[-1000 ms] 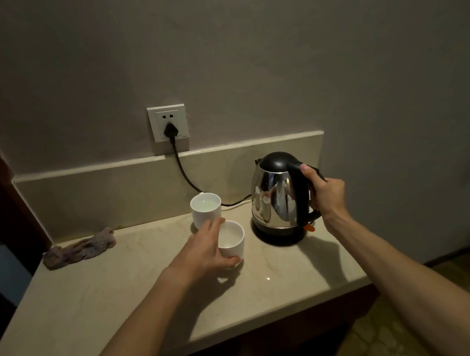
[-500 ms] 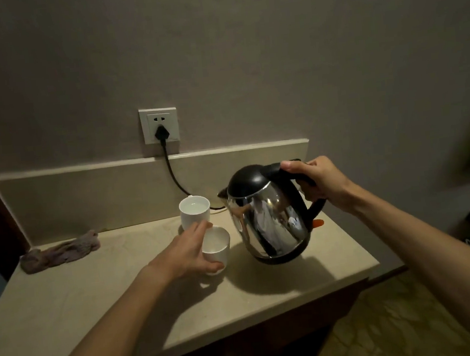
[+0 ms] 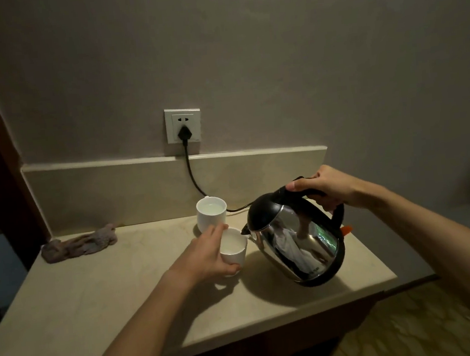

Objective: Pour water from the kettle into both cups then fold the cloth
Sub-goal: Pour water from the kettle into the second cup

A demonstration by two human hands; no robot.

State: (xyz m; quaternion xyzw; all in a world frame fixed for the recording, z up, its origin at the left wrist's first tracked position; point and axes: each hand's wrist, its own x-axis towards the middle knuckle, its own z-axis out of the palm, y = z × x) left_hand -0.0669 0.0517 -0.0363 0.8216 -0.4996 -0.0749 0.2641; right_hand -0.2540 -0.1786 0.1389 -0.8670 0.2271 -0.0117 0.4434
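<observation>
My right hand (image 3: 325, 189) grips the black handle of a shiny steel kettle (image 3: 297, 240), lifted and tipped to the left. Its spout hangs right over the rim of the near white cup (image 3: 235, 249). My left hand (image 3: 207, 256) is wrapped around that cup's left side as it stands on the counter. A second white cup (image 3: 211, 213) stands just behind it near the backsplash, with water in it. A crumpled pinkish cloth (image 3: 81, 244) lies at the counter's back left.
The beige stone counter (image 3: 96, 300) ends in a front edge below my arms and a right edge under the kettle. A black cord (image 3: 191, 173) runs from the wall socket (image 3: 183, 125) down behind the cups. A dark wooden frame stands at the left.
My right hand has lifted the kettle off its place at the right, carried it left and tipped it further toward the near cup. My left hand stays on that cup.
</observation>
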